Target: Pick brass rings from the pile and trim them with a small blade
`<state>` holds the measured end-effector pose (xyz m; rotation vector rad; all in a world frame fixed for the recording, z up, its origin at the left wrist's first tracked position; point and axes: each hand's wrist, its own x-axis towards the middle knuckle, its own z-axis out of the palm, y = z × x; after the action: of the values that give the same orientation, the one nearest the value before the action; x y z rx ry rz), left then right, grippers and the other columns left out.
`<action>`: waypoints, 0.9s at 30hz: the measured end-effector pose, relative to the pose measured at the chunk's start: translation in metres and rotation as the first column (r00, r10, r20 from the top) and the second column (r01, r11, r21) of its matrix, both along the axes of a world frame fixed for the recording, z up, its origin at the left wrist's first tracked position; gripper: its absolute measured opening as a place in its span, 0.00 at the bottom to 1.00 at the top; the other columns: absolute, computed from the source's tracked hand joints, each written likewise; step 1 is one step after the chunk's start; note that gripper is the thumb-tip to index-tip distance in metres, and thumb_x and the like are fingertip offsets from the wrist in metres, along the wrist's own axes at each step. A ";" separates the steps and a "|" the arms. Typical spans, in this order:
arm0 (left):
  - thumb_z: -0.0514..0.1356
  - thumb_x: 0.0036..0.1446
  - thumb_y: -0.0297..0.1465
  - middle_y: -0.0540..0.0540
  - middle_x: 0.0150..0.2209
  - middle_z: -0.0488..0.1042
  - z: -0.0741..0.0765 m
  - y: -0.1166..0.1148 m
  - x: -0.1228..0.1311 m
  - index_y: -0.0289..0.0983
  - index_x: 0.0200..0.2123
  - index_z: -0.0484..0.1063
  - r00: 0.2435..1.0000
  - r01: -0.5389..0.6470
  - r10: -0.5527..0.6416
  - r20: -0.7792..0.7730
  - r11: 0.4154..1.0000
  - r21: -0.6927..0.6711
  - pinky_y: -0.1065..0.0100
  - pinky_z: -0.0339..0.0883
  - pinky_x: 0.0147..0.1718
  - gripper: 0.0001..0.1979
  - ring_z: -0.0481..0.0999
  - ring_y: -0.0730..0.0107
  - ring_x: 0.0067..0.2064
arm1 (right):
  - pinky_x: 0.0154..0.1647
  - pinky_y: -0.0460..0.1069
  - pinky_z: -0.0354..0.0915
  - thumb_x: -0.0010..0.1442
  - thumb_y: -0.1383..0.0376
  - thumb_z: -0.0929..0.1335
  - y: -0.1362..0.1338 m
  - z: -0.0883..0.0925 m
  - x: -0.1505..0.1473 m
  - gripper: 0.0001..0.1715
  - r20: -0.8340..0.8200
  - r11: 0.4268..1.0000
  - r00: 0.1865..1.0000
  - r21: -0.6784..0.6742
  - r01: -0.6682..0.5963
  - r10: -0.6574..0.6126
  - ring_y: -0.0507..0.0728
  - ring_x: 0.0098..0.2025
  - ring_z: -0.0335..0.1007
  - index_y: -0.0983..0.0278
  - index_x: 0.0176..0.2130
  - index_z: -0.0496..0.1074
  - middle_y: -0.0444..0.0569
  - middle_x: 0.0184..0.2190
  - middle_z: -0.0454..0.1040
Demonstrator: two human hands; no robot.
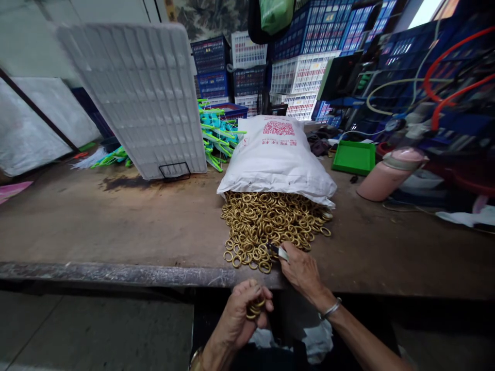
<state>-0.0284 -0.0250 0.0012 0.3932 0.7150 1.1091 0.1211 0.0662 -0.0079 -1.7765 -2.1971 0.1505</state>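
A heap of brass-coloured rings [270,221] spills from the open mouth of a white sack [276,154] lying on the brown workbench [116,221]. My left hand [242,317] sits below the bench edge, curled round a small stack of rings [255,307]. My right hand [299,268] rests on the near edge of the heap, pinching a small white and dark tool [279,251] whose tip points into the rings. A metal bangle circles my right wrist.
A white plastic grid tray [143,98] stands tilted at the back left, with green and blue plastic hangers [218,134] behind it. A green tray [353,157] and a pink flask [389,172] lie to the right. Stacked crates and hoses fill the background.
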 end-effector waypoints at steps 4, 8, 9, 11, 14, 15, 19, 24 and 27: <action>0.59 0.48 0.34 0.45 0.21 0.69 -0.003 0.005 0.001 0.30 0.25 0.67 0.999 0.030 -0.030 -0.046 1.000 -0.011 0.78 0.51 0.11 0.11 0.61 0.81 0.15 | 0.24 0.45 0.48 0.52 0.68 0.58 -0.001 -0.013 0.013 0.07 -0.135 0.999 0.991 0.039 0.003 0.002 0.51 0.21 0.61 0.63 0.28 0.64 0.45 0.19 0.67; 0.59 0.48 0.36 0.46 0.21 0.69 -0.001 0.015 0.003 0.31 0.25 0.65 0.993 0.046 -0.043 -0.106 0.999 0.022 0.79 0.52 0.11 0.13 0.62 0.81 0.16 | 0.24 0.45 0.51 0.52 0.66 0.58 -0.001 -0.020 0.020 0.07 -0.228 0.997 0.973 0.073 -0.013 0.029 0.52 0.22 0.62 0.62 0.28 0.64 0.45 0.19 0.67; 0.60 0.47 0.37 0.46 0.20 0.69 0.000 0.018 0.004 0.31 0.25 0.65 0.991 0.039 -0.034 -0.130 0.999 0.033 0.79 0.53 0.12 0.13 0.63 0.80 0.17 | 0.23 0.45 0.52 0.52 0.66 0.58 -0.001 -0.021 0.021 0.07 -0.229 0.997 0.973 0.078 -0.016 0.033 0.52 0.22 0.62 0.62 0.27 0.64 0.45 0.19 0.67; 0.61 0.46 0.37 0.48 0.21 0.67 0.001 0.026 0.008 0.32 0.24 0.63 0.984 0.007 0.003 -0.176 0.998 0.057 0.80 0.54 0.12 0.14 0.65 0.79 0.19 | 0.23 0.45 0.53 0.52 0.65 0.58 -0.002 -0.021 0.022 0.08 -0.263 0.996 0.964 0.083 -0.019 0.040 0.52 0.22 0.62 0.62 0.27 0.63 0.44 0.19 0.66; 0.61 0.45 0.39 0.51 0.21 0.65 0.003 0.035 0.013 0.33 0.27 0.63 0.967 -0.027 0.048 -0.250 0.996 0.084 0.80 0.54 0.11 0.15 0.66 0.78 0.20 | 0.23 0.44 0.54 0.53 0.64 0.58 -0.005 -0.018 0.021 0.08 -0.372 0.997 0.926 0.064 -0.039 0.060 0.51 0.21 0.61 0.62 0.27 0.63 0.43 0.18 0.65; 0.61 0.45 0.39 0.52 0.21 0.64 0.003 0.037 0.015 0.34 0.28 0.63 0.958 -0.030 0.057 -0.282 0.995 0.096 0.80 0.54 0.11 0.15 0.65 0.79 0.20 | 0.23 0.44 0.55 0.53 0.64 0.58 -0.008 -0.017 0.020 0.07 -0.399 0.997 0.914 0.056 -0.058 0.076 0.50 0.20 0.60 0.62 0.27 0.62 0.42 0.18 0.65; 0.56 0.50 0.41 0.55 0.18 0.63 0.004 0.042 0.020 0.35 0.36 0.62 0.877 -0.001 0.076 -0.475 0.988 0.157 0.79 0.53 0.11 0.16 0.59 0.81 0.15 | 0.23 0.43 0.55 0.53 0.65 0.59 -0.019 -0.010 0.015 0.06 -0.456 0.985 0.874 0.033 -0.172 0.168 0.49 0.21 0.59 0.61 0.26 0.61 0.41 0.18 0.63; 0.53 0.51 0.42 0.56 0.15 0.61 0.010 0.042 0.023 0.34 0.30 0.64 0.787 0.101 0.022 -0.617 0.981 0.164 0.78 0.52 0.11 0.15 0.56 0.82 0.13 | 0.24 0.43 0.55 0.53 0.68 0.59 -0.027 -0.009 0.011 0.06 -0.484 0.978 0.855 0.010 -0.208 0.187 0.49 0.22 0.58 0.62 0.25 0.60 0.40 0.19 0.62; 0.53 0.51 0.40 0.56 0.14 0.60 0.011 0.043 0.024 0.35 0.23 0.62 0.763 0.116 0.016 -0.647 0.980 0.161 0.78 0.52 0.12 0.14 0.56 0.83 0.13 | 0.24 0.43 0.55 0.53 0.67 0.59 -0.026 -0.013 0.010 0.06 -0.488 0.979 0.856 -0.015 -0.204 0.171 0.49 0.22 0.58 0.62 0.25 0.60 0.40 0.19 0.61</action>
<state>-0.0046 0.0176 0.0124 0.9910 1.2022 0.9875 0.1310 0.0398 -0.0205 -1.3550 -1.9972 0.6478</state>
